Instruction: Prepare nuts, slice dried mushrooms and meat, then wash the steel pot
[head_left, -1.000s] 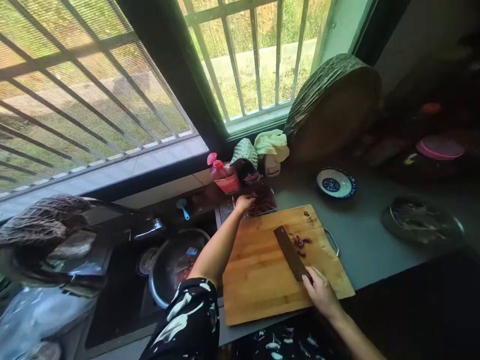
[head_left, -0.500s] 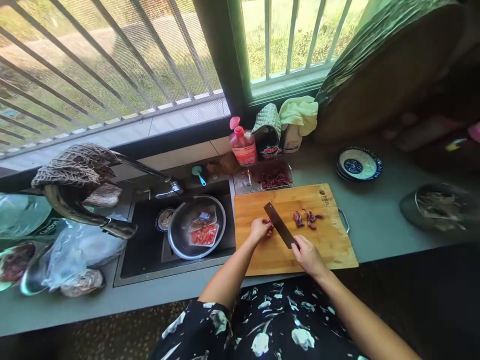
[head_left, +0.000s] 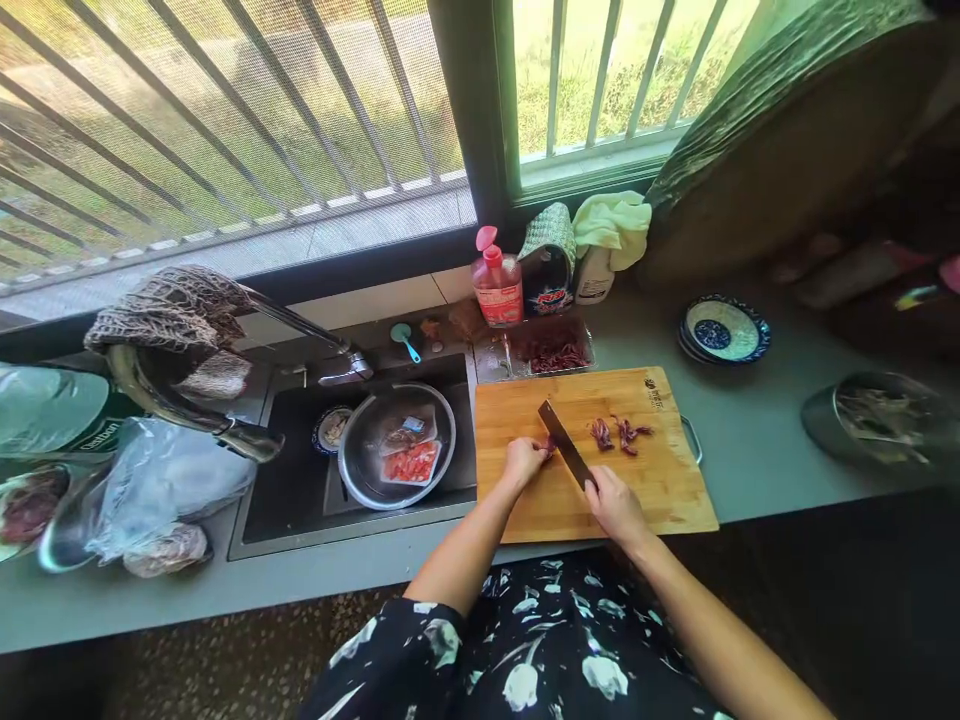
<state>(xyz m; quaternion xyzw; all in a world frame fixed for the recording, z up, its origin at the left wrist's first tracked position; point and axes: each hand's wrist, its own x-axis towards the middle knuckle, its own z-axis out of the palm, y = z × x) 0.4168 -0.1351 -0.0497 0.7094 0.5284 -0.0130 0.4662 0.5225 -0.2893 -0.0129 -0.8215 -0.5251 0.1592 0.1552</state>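
Note:
My right hand (head_left: 615, 500) is closed round the handle of a cleaver (head_left: 566, 446), whose blade slants up and left over the wooden cutting board (head_left: 525, 400). On the blade's left side, my left hand (head_left: 523, 460) pinches a small dark reddish-purple piece of food (head_left: 549, 448), perhaps squid, against the board. The fingertips are very near the blade. Two similar clumps lie to the right of the cleaver, one of them a cut piece (head_left: 601, 434) and the other a stringy piece (head_left: 632, 432). Behind the board, a clear plastic tray (head_left: 495, 362) contains more dark reddish strips.
Left of the board, a metal bowl (head_left: 352, 480) with packaged food sits in the black sink (head_left: 277, 510) below a faucet (head_left: 255, 440). A soap bottle (head_left: 499, 300) stands at the back. Patterned bowls (head_left: 754, 345) and a metal pot (head_left: 821, 425) are on the right.
The whole view has shifted slightly. The cleaver and both hands keep nearly the same places on the board, and the pinched piece now shows more beside the blade.

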